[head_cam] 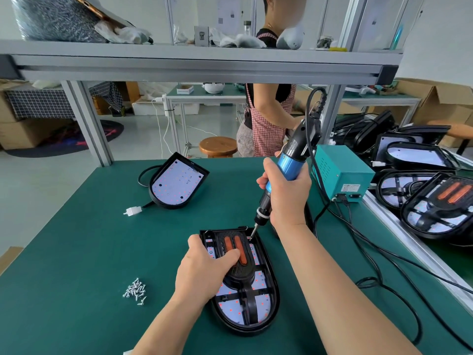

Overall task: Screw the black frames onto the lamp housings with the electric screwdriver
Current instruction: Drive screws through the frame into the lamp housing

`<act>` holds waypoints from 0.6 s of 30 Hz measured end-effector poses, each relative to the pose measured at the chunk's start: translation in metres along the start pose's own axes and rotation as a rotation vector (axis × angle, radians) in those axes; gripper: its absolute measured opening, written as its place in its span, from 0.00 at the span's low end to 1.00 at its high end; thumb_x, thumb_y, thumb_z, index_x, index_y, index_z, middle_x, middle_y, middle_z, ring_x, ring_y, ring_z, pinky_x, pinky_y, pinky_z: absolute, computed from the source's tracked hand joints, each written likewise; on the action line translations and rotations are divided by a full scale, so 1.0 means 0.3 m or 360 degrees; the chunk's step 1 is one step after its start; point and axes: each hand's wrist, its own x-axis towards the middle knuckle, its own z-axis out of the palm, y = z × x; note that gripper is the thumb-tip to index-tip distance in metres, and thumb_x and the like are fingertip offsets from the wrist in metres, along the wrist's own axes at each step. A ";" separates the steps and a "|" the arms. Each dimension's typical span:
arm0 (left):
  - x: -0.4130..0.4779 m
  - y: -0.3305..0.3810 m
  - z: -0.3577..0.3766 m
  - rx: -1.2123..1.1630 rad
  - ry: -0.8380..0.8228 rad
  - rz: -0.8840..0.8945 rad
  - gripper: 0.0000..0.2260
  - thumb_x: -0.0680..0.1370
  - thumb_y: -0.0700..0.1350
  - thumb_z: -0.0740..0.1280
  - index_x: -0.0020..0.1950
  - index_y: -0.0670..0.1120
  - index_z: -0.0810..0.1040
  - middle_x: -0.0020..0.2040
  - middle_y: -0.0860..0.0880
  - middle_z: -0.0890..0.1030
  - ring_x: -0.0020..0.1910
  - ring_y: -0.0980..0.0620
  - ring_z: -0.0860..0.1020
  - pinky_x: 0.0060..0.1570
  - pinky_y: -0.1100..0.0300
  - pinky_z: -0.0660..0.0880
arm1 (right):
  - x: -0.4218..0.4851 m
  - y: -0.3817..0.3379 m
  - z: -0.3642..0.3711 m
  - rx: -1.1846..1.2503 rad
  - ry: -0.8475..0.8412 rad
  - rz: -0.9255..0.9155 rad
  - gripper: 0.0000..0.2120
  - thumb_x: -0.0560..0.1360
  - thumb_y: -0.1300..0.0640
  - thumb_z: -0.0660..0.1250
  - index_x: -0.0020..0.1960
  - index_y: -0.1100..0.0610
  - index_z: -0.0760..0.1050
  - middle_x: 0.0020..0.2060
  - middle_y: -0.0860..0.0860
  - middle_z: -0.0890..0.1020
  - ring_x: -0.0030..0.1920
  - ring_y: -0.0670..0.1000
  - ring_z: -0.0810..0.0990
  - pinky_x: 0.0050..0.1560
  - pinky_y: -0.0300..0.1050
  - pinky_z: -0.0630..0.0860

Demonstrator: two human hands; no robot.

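A black lamp housing (271, 290) lies on the green mat in front of me, with a black frame (249, 298) carrying two orange strips laid over its white LED board. My left hand (204, 270) rests on the frame and grips its left edge, thumb across the orange strips. My right hand (288, 193) grips the blue-and-black electric screwdriver (289, 162). Its bit (253, 233) touches the frame's far right corner. A second housing (176, 185) without a frame lies further back on the left.
Several loose screws (135, 290) lie at the left of the mat. A teal power box (343, 175) stands at the right, black cables trailing from it. Finished lamps (435, 206) are stacked at the far right. A person in a checked apron (268, 119) stands beyond the bench.
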 end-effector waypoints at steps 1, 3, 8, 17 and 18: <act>0.000 0.000 0.000 0.0007 0.0003 -0.0001 0.24 0.71 0.58 0.75 0.55 0.48 0.68 0.47 0.51 0.80 0.46 0.51 0.79 0.52 0.49 0.78 | -0.001 -0.001 0.003 -0.0017 -0.0013 -0.0010 0.10 0.71 0.58 0.74 0.49 0.52 0.75 0.28 0.48 0.78 0.27 0.50 0.79 0.33 0.42 0.78; 0.001 0.000 0.000 0.0027 0.0011 -0.0003 0.25 0.71 0.59 0.75 0.56 0.48 0.68 0.46 0.52 0.80 0.45 0.51 0.79 0.52 0.49 0.78 | -0.005 -0.001 0.006 -0.0050 -0.0028 -0.0020 0.09 0.72 0.61 0.73 0.48 0.52 0.75 0.28 0.49 0.78 0.26 0.49 0.79 0.32 0.41 0.78; 0.002 -0.001 0.004 0.0035 0.0008 -0.0001 0.25 0.71 0.59 0.74 0.55 0.48 0.67 0.46 0.51 0.80 0.46 0.49 0.79 0.52 0.48 0.78 | -0.013 0.002 0.009 -0.0084 -0.0069 -0.0051 0.09 0.70 0.60 0.71 0.46 0.50 0.74 0.25 0.46 0.77 0.26 0.48 0.77 0.32 0.40 0.77; 0.007 0.000 0.008 0.0000 -0.0015 -0.0007 0.25 0.71 0.59 0.74 0.55 0.47 0.67 0.48 0.50 0.79 0.48 0.46 0.79 0.54 0.46 0.77 | 0.001 0.024 0.022 -0.0131 -0.0104 -0.0016 0.08 0.68 0.59 0.70 0.44 0.53 0.73 0.28 0.44 0.75 0.25 0.48 0.75 0.30 0.41 0.76; 0.007 -0.002 0.008 -0.0010 -0.0017 -0.0007 0.24 0.72 0.58 0.74 0.56 0.47 0.67 0.48 0.50 0.80 0.49 0.46 0.79 0.54 0.45 0.77 | 0.002 0.025 0.021 -0.0136 -0.0111 -0.0009 0.08 0.68 0.60 0.70 0.44 0.53 0.73 0.27 0.43 0.76 0.25 0.48 0.75 0.30 0.41 0.75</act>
